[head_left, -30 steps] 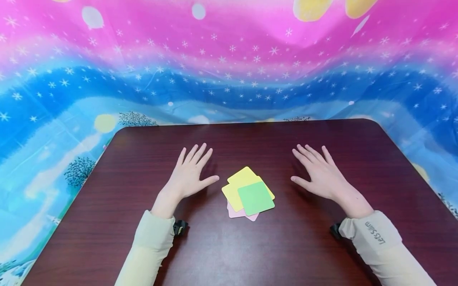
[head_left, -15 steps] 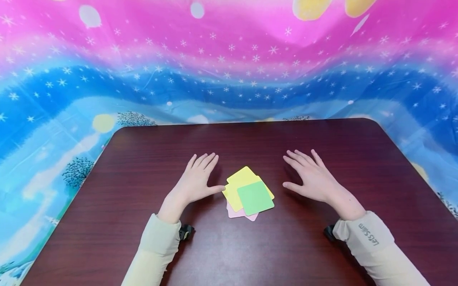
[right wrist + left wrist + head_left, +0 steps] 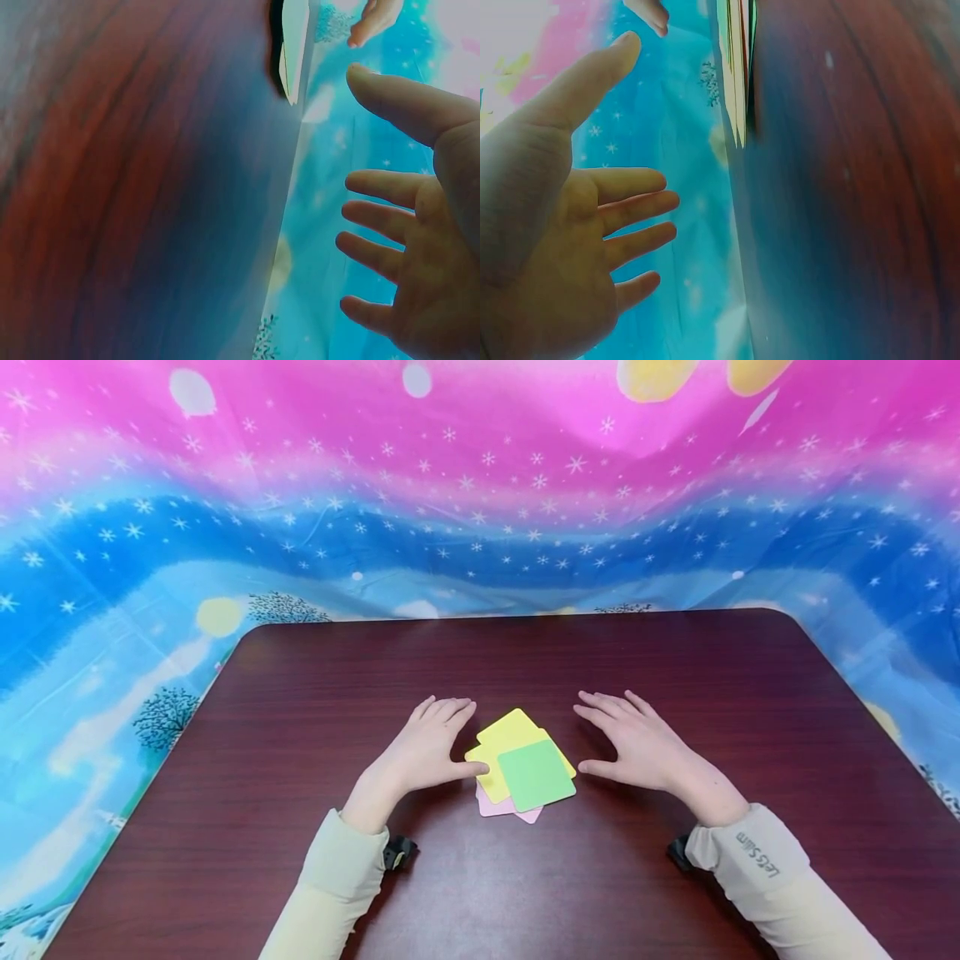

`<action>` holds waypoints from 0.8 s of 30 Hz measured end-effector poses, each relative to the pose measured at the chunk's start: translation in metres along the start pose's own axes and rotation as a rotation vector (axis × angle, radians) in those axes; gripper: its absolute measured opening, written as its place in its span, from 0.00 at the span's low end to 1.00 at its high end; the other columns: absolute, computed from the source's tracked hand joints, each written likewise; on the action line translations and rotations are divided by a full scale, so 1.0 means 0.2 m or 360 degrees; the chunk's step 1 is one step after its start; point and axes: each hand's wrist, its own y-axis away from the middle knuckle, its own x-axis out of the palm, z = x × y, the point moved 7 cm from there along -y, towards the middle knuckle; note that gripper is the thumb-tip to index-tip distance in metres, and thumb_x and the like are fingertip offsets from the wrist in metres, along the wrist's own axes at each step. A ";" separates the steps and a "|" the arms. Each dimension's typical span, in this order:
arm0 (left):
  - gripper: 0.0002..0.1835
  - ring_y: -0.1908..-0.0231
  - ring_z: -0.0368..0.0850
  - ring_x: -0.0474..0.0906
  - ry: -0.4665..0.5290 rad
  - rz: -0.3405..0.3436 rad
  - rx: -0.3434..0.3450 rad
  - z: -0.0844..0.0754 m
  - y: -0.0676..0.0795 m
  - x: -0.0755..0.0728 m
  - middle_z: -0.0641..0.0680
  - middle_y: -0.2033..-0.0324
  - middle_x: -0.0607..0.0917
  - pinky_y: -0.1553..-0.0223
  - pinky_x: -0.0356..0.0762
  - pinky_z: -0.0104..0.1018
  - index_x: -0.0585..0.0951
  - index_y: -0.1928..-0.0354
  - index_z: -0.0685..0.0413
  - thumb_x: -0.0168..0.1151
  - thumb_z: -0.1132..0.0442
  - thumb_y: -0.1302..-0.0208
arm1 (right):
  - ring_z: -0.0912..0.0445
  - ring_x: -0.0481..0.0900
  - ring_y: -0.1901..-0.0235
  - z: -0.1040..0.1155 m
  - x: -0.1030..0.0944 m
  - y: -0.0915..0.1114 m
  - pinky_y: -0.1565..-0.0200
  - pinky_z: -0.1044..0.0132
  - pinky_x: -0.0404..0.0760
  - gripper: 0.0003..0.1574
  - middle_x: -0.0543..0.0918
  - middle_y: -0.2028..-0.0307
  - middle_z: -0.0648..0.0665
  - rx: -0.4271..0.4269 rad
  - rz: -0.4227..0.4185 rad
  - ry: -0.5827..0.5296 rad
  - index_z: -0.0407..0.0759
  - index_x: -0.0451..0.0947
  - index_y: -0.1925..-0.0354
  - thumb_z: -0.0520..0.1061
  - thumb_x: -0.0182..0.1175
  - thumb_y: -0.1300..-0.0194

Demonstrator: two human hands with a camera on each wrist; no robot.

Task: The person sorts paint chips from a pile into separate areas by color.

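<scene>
A loose, fanned pile of square cards with rounded corners lies on the dark wood table: a green card [image 3: 537, 776] on top, yellow cards [image 3: 514, 727] under it, and pink cards [image 3: 495, 803] showing at the near side. To the left of the pile is my left hand [image 3: 429, 750], its thumb overlapping a yellow card's left corner in the head view. On the other side my right hand [image 3: 643, 750] has its thumb tip close to the pile's right corner. Both hands hold nothing, with fingers extended. In the left wrist view the card pile [image 3: 738, 67] appears edge-on beyond the thumb.
The reddish-brown table [image 3: 480, 893] has rounded far corners. Behind it and at its sides hangs a pink and blue snowflake-patterned cloth [image 3: 480, 510]. Black wrist devices show at the left cuff [image 3: 400, 853] and the right cuff [image 3: 678, 853].
Both hands have moved inward and slightly nearer the body, closing in on the pile from either side. The cards have stayed where they were.
</scene>
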 end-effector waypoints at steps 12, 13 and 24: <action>0.42 0.45 0.50 0.68 -0.0001 0.0026 0.0084 -0.08 -0.01 0.04 0.53 0.47 0.74 0.40 0.58 0.44 0.71 0.42 0.58 0.62 0.36 0.54 | 0.48 0.66 0.40 0.10 0.04 -0.03 0.39 0.44 0.54 0.49 0.71 0.41 0.45 -0.0073 0.0072 -0.0070 0.44 0.69 0.41 0.64 0.68 0.58; 0.41 0.46 0.49 0.68 -0.0008 0.0025 0.0090 -0.09 -0.01 0.05 0.52 0.48 0.75 0.40 0.59 0.44 0.72 0.43 0.58 0.62 0.36 0.54 | 0.48 0.66 0.40 0.11 0.05 -0.03 0.39 0.44 0.55 0.49 0.71 0.41 0.45 -0.0081 0.0075 -0.0076 0.44 0.69 0.41 0.64 0.68 0.59; 0.32 0.60 0.42 0.70 -0.0044 0.0124 0.0130 -0.19 -0.02 0.08 0.48 0.58 0.76 0.53 0.67 0.38 0.77 0.55 0.54 0.64 0.38 0.56 | 0.49 0.68 0.42 0.16 0.09 -0.04 0.41 0.47 0.61 0.51 0.72 0.42 0.47 -0.0116 0.0162 -0.0143 0.46 0.69 0.40 0.62 0.71 0.62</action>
